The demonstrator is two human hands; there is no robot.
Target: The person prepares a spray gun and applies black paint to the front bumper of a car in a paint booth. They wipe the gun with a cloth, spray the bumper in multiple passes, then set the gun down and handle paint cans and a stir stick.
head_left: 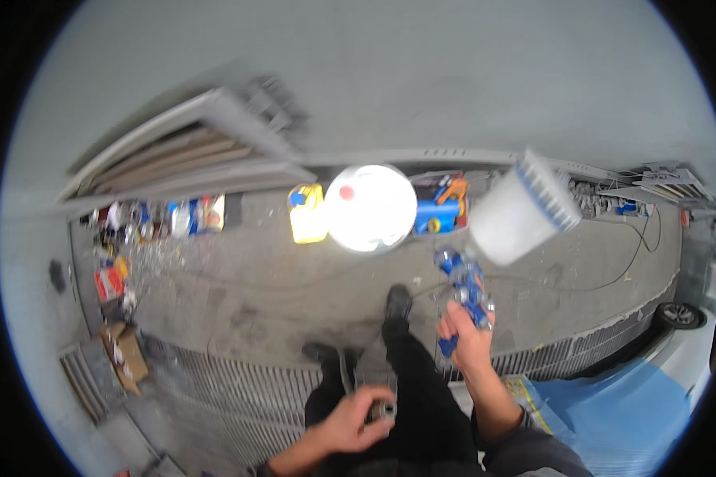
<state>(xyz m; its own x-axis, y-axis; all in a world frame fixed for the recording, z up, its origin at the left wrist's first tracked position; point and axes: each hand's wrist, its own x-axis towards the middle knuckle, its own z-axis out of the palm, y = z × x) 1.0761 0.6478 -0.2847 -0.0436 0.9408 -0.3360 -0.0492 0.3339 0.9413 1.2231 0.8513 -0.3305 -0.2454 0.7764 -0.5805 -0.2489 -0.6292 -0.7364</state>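
A grey wall point(390, 71) fills the upper half of the view, with a slatted grey panel point(191, 151) leaning against its foot. Below it spreads a stained concrete floor point(247, 286), crossed near the lower edge by a metal grating point(215, 389). A blue sheet point(612, 413) lies at the lower right, next to a car wheel point(679, 316).

Along the wall's foot stand a white bucket point(370, 208), a yellow canister point(307, 213) just left of it and a blue box point(440, 208) just right of it. Bottles and cans point(167, 219) cluster further left, and a cardboard box point(123, 354) sits at the far left.

The right hand point(469, 338) is raised over the floor with its fingers clamped on the grip of a blue spray gun point(465, 290), whose white cup point(521, 211) tilts up and to the right. The left hand point(350, 421) sits low over the person's dark trousers point(410, 381), fingers curled round a small metal part point(382, 410).
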